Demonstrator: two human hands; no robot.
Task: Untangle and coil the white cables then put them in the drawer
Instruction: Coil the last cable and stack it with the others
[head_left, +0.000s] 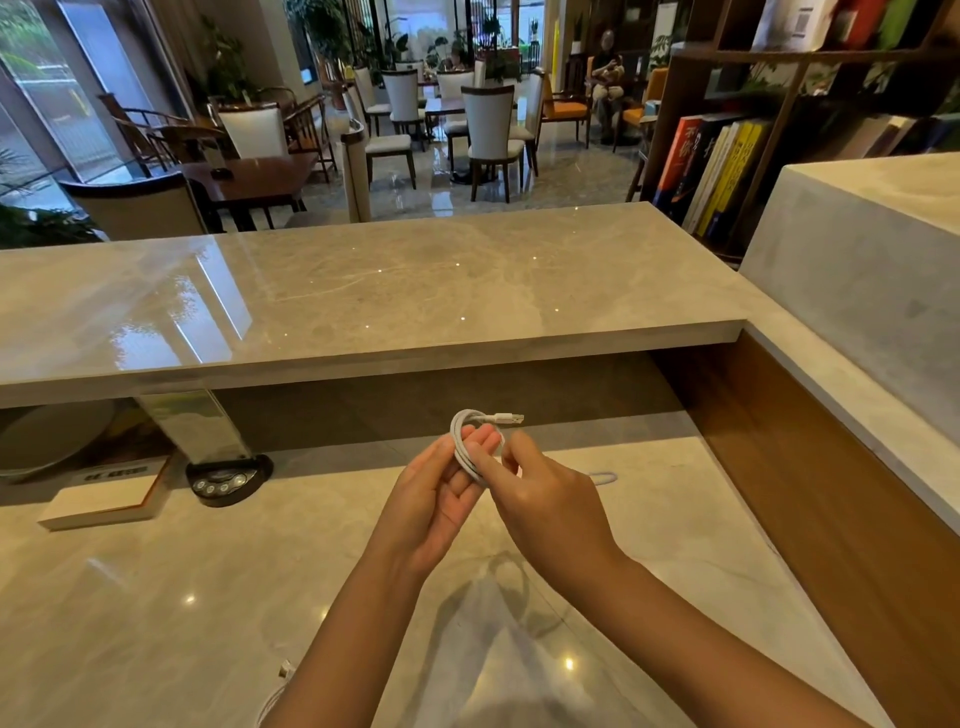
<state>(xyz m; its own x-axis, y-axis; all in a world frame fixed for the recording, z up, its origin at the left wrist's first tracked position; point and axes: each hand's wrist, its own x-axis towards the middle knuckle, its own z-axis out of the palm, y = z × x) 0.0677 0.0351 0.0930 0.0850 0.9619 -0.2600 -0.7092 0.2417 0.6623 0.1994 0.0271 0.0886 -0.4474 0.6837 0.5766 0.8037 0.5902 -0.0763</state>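
One cable (470, 447) is seen coiled in the head view, held above the counter (156, 597). The coil is looped over the left hand (441, 499), whose fingers are nearly straight; it is pinched by the right hand (540, 499). The plug juts from the top. Two more white strands (602, 477) (275, 696) are left lying on the counter. No drawer is visible. The task is judged roughly one-third done. The cable appears thin, white and pliable.
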